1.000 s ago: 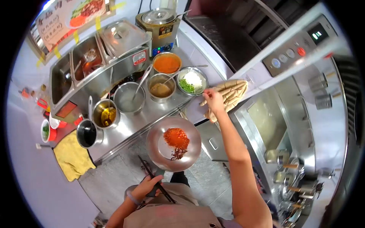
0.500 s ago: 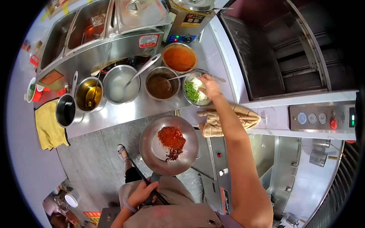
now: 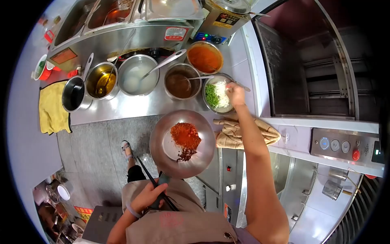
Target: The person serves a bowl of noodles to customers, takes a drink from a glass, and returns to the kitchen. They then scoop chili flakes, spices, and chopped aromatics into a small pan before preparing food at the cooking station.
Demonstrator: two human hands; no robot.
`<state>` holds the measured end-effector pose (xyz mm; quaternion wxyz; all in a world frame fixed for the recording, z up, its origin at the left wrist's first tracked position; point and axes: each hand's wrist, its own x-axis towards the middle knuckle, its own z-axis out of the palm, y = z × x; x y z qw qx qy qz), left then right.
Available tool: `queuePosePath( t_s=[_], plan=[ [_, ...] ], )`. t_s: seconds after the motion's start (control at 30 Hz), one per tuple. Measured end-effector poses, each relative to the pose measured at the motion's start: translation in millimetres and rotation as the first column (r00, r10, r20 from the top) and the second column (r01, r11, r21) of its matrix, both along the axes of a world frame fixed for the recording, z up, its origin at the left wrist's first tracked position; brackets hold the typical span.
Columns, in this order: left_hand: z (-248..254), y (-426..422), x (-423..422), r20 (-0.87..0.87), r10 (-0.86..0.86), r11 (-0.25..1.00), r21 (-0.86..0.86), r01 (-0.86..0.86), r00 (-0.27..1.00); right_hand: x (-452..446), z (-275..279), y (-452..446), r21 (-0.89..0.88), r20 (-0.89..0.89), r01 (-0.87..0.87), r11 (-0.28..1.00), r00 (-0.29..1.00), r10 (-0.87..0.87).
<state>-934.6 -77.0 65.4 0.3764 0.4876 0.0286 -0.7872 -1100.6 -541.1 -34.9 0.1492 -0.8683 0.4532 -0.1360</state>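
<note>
A steel pan [image 3: 162,134] holds a heap of red chili powder and flakes [image 3: 186,138]. My left hand [image 3: 150,196] is closed around its dark handle [image 3: 163,179], with long black sticks [image 3: 147,171], perhaps chopsticks, in the same grip. Over at the counter's right end, my right hand [image 3: 235,94] reaches into a steel bowl [image 3: 208,105]. Its fingers are drawn together at white chopped garlic [image 3: 222,97], beside chopped green onion [image 3: 211,96]. Whatever lies between those fingertips is mostly hidden.
Along the counter stand pots of orange-red sauce [image 3: 204,57], brown sauce [image 3: 180,83], cloudy liquid [image 3: 136,77], yellow oil [image 3: 99,81] and dark liquid [image 3: 73,95], several with ladles. A tan cloth [image 3: 260,132] lies near my right forearm. A yellow cloth [image 3: 54,107] hangs left.
The view has shifted, so the counter sits higher and further right. In the garlic bowl, my right hand's fingers have drawn together more. My left hand keeps its grip.
</note>
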Motion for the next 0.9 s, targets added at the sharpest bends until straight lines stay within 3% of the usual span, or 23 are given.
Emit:
queuePosePath(
  t_s=[0.03, 0.07, 0.13, 0.17, 0.23, 0.27, 0.33, 0.4, 0.47, 0.53, 0.6, 0.7, 0.83, 0.9],
  plan=[
    [1.1, -0.8, -0.1, 0.012, -0.004, 1.0, 0.006, 0.004, 1.0, -1.2, -0.1, 0.0, 0.079, 0.042, 0.135, 0.988, 0.99, -0.138],
    [0.1, -0.9, -0.3, 0.012, -0.001, 1.0, 0.007, 0.001, 1.0, -3.9, -4.4, -2.7, 0.08, 0.041, 0.131, 0.988, 0.99, -0.135],
    [-2.5, 0.2, -0.4, 0.032, -0.02, 0.999, -0.026, 0.021, 0.999, -8.4, -14.2, -8.8, 0.246, 0.261, 0.233, 0.941, 0.919, -0.296],
    [-1.3, -0.5, -1.0, 0.031, -0.016, 1.0, -0.022, 0.016, 0.999, -10.0, -17.0, -11.8, 0.25, 0.259, 0.229, 0.941, 0.92, -0.293],
    [0.4, -3.2, -0.7, 0.014, 0.001, 1.0, -0.014, -0.001, 1.0, -11.6, -23.9, -17.2, 0.423, 0.455, 0.284, 0.86, 0.754, -0.473],
    [5.1, -4.4, -0.5, 0.026, -0.003, 1.0, -0.011, 0.003, 1.0, -8.1, -17.7, -11.2, 0.438, 0.441, 0.283, 0.853, 0.76, -0.478],
    [7.6, -9.5, 1.2, 0.04, -0.033, 0.999, 0.012, 0.033, 0.999, 3.8, 21.1, 10.3, 0.727, 0.527, 0.158, 0.669, 0.496, -0.69],
    [6.2, -11.0, 0.4, 0.008, -0.029, 0.999, 0.015, 0.029, 1.0, 4.5, 36.9, 26.2, 0.789, 0.487, 0.119, 0.603, 0.478, -0.731],
    [7.9, -11.3, -1.5, 0.03, -0.013, 1.0, -0.012, 0.014, 0.999, 0.5, 51.6, 47.7, 0.853, 0.462, -0.041, 0.519, 0.521, -0.718],
    [5.5, -9.9, -2.1, 0.041, -0.016, 1.0, -0.015, 0.016, 0.999, 7.4, 79.9, 80.6, 0.885, 0.417, -0.05, 0.463, 0.527, -0.741],
    [5.7, -12.0, -0.8, 0.027, -0.01, 0.999, -0.034, 0.011, 1.0, 9.6, 95.2, 105.8, 0.894, 0.423, -0.224, 0.388, 0.706, -0.568],
    [6.4, -12.5, -2.3, 0.013, 0.013, 0.999, -0.042, -0.012, 1.0, 22.4, 103.9, 145.9, 0.9, 0.39, -0.252, 0.357, 0.832, -0.395],
    [8.4, -14.5, -1.7, 0.017, 0.004, 0.995, -0.098, -0.003, 1.0, 25.9, 77.7, 171.8, 0.85, 0.393, -0.269, 0.454, 0.896, -0.206],
    [8.9, -14.0, -2.0, 0.018, 0.01, 0.993, -0.118, -0.008, 1.0, 27.7, 66.8, 178.2, 0.744, 0.37, -0.277, 0.608, 0.928, -0.03]
  ],
)
